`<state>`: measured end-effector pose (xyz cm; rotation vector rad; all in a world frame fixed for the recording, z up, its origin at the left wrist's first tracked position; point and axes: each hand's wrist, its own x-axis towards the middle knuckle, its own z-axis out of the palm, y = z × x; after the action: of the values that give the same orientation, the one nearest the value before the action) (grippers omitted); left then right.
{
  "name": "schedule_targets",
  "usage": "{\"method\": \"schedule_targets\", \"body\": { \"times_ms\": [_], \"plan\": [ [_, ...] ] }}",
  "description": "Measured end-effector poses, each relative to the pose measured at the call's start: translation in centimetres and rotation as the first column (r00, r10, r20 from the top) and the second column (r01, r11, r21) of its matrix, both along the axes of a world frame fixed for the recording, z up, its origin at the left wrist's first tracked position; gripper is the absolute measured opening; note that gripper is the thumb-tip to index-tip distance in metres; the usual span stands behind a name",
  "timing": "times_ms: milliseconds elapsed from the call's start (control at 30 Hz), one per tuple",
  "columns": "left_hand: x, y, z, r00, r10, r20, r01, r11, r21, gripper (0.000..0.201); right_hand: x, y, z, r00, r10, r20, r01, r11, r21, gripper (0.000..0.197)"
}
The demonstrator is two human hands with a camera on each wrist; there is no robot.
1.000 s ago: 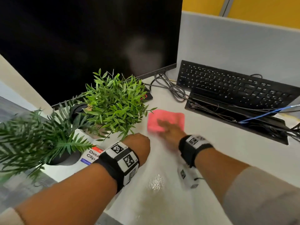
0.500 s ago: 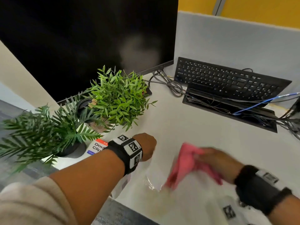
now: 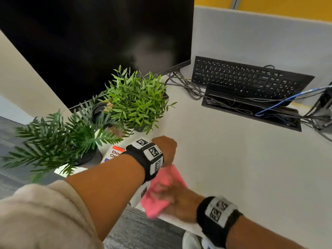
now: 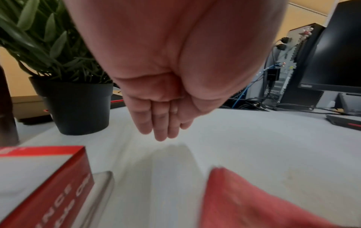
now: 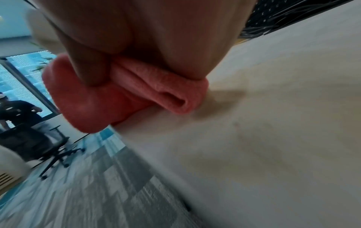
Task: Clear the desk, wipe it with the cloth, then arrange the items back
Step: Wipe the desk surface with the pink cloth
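Fingers (image 5: 87,69) of right hand (image 3: 177,200) clamped on bunched fuzzy pink cloth (image 3: 161,193) at smooth pale bench (image 3: 242,168) edge, left hand (image 3: 166,148) fingers (image 4: 158,123) straight, together.

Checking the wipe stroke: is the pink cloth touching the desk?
Touching. The right wrist view shows the pink cloth, held by the right hand, pressed onto the desk at its edge.

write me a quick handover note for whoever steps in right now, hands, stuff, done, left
Right hand grips the pink cloth at the near edge of the desk, mid-wipe.
Left hand is open, fingers straight, hovering over the desk, holding nothing.
Two potted plants, a red and white box and the keyboard sit pushed to the sides.
Done: middle of the desk cleared. Left: finish wiping, then put the items back.
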<state>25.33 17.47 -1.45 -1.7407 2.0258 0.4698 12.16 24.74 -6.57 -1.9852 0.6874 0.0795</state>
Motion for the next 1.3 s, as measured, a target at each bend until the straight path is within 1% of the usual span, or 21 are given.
{"method": "schedule_targets", "body": {
  "times_ms": [67, 167, 267, 300, 333, 400, 433, 500, 533, 600, 667, 733, 767, 833, 933, 967, 1033, 1133, 1233, 1266, 1300],
  "plan": [
    [0.0, 0.8, -1.0, 0.996, -0.090, -0.013, 0.090, 0.993, 0.070, 0.040, -2.1, 2.1, 0.1, 0.992, 0.118, -0.042, -0.116, 0.991, 0.060, 0.030],
    [-0.1, 1.6, -1.7, 0.988, -0.153, -0.016, 0.154, 0.982, 0.106, 0.041, -6.5, 3.3, -0.4, 0.984, 0.100, -0.148, -0.095, 0.995, 0.044, 0.026],
    [0.0, 2.1, -1.2, 0.988, -0.149, -0.039, 0.152, 0.986, 0.072, 0.042, -9.3, 1.8, 2.4, 0.961, -0.075, -0.266, 0.125, 0.977, 0.175, 0.024],
    [0.0, 2.2, -1.1, 0.988, -0.146, -0.043, 0.148, 0.987, 0.055, 0.042, -9.8, 1.0, 3.2, 0.952, -0.183, -0.246, 0.244, 0.938, 0.245, 0.021],
    [-0.1, 2.3, -1.0, 0.989, -0.143, -0.046, 0.145, 0.989, 0.037, 0.042, -10.0, 0.0, 4.3, 0.912, -0.336, -0.237, 0.394, 0.877, 0.273, 0.022],
    [-0.3, 2.4, -0.7, 0.990, -0.133, -0.049, 0.134, 0.991, 0.010, 0.042, -9.9, -2.7, 6.0, 0.794, -0.593, -0.134, 0.607, 0.756, 0.244, 0.031],
    [-0.5, 2.5, -0.6, 0.990, -0.132, -0.045, 0.132, 0.991, -0.008, 0.042, -9.7, -3.9, 6.4, 0.739, -0.671, -0.061, 0.666, 0.714, 0.214, 0.032],
    [-0.7, 2.5, -0.4, 0.992, -0.124, -0.024, 0.122, 0.991, -0.056, 0.041, -8.6, -6.0, 6.9, 0.678, -0.735, 0.009, 0.721, 0.668, 0.184, 0.019],
    [-0.8, 2.6, -0.4, 0.994, -0.106, -0.020, 0.104, 0.992, -0.076, 0.041, -7.9, -6.5, 6.1, 0.672, -0.740, -0.028, 0.735, 0.662, 0.144, 0.018],
    [-1.1, 2.8, -0.3, 0.997, -0.080, -0.014, 0.078, 0.992, -0.098, 0.041, -6.5, -6.6, 4.1, 0.711, -0.690, -0.139, 0.704, 0.695, 0.146, 0.020],
    [-1.3, 3.0, -0.5, 0.996, -0.093, -0.011, 0.091, 0.991, -0.094, 0.038, -5.5, -5.3, 1.1, 0.791, -0.590, -0.163, 0.612, 0.764, 0.204, 0.029],
    [-1.5, 3.2, -1.0, 0.993, -0.116, -0.026, 0.114, 0.991, -0.064, 0.035, -6.2, -1.9, -0.3, 0.856, -0.488, -0.171, 0.506, 0.859, 0.084, 0.044],
    [-1.5, 3.3, -1.2, 0.991, -0.126, -0.040, 0.124, 0.991, -0.044, 0.035, -6.9, 0.1, -0.3, 0.882, -0.445, -0.152, 0.458, 0.887, 0.063, 0.044],
    [-1.9, 3.6, -1.8, 0.988, -0.143, -0.061, 0.144, 0.989, 0.010, 0.041, -8.8, 4.2, 0.0, 0.901, -0.401, -0.168, 0.426, 0.892, 0.153, 0.042],
    [-2.8, 4.2, -2.2, 0.984, -0.155, -0.087, 0.162, 0.984, 0.072, 0.047, -12.3, 7.8, -0.1, 0.937, -0.317, -0.146, 0.337, 0.931, 0.142, 0.039],
    [-3.1, 4.4, -2.3, 0.982, -0.158, -0.100, 0.167, 0.982, 0.083, 0.047, -13.4, 8.2, 0.1, 0.930, -0.337, -0.150, 0.361, 0.913, 0.189, 0.035],
    [-3.6, 4.5, -2.7, 0.980, -0.161, -0.121, 0.173, 0.980, 0.099, 0.047, -14.9, 8.4, 1.3, 0.883, -0.430, -0.188, 0.466, 0.853, 0.236, 0.031],
    [-4.1, 4.3, -2.5, 0.977, -0.160, -0.138, 0.174, 0.979, 0.102, 0.047, -16.4, 6.0, 4.1, 0.767, -0.620, -0.164, 0.632, 0.688, 0.357, 0.019],
    [-4.6, 4.0, -2.3, 0.973, -0.157, -0.166, 0.172, 0.982, 0.076, 0.045, -17.3, 0.4, 6.3, 0.568, -0.822, -0.035, 0.793, 0.535, 0.291, 0.020],
    [-4.8, 3.9, -2.3, 0.972, -0.158, -0.171, 0.171, 0.983, 0.065, 0.043, -17.0, -1.3, 6.9, 0.517, -0.856, 0.000, 0.820, 0.495, 0.288, 0.019],
    [-5.0, 3.9, -2.2, 0.972, -0.161, -0.172, 0.172, 0.983, 0.056, 0.043, -16.6, -2.7, 7.0, 0.501, -0.866, 0.010, 0.837, 0.487, 0.247, 0.018]
  ]
}}
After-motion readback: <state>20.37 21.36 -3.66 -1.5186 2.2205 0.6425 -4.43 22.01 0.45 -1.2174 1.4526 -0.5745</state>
